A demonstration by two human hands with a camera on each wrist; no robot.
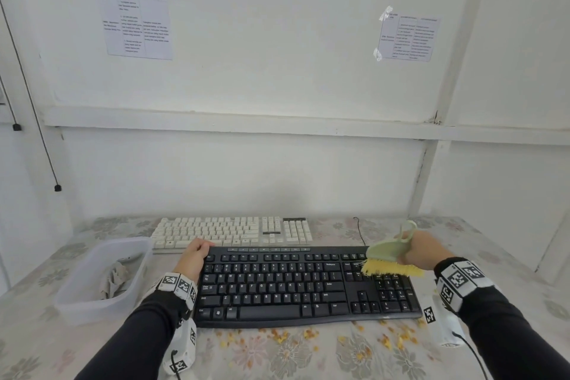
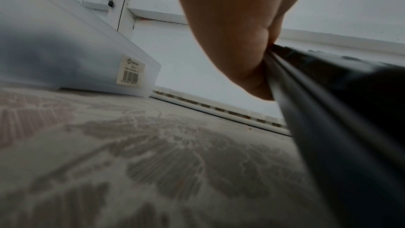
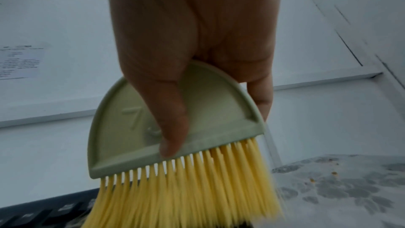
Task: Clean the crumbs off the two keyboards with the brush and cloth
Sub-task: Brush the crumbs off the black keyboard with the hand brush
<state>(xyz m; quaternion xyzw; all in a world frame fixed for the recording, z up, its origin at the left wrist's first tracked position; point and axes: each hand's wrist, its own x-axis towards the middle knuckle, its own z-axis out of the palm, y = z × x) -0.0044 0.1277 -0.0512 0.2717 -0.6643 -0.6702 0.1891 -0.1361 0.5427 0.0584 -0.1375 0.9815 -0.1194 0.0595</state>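
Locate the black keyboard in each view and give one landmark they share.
Head: black keyboard, lower centre.
Left wrist: its edge runs down the right side, left hand gripping it.
Right wrist: keys at bottom left, under the brush.
Shared landmark: flowered tablecloth.

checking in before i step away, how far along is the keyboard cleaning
Partly done. Yellow crumbs lie on the tablecloth in front of the black keyboard, so it looks swept already. In hand: the right hand holds the brush over its number pad while the left hand grips its far left corner. Left: the white keyboard, and the cloth lies in the plastic tub.
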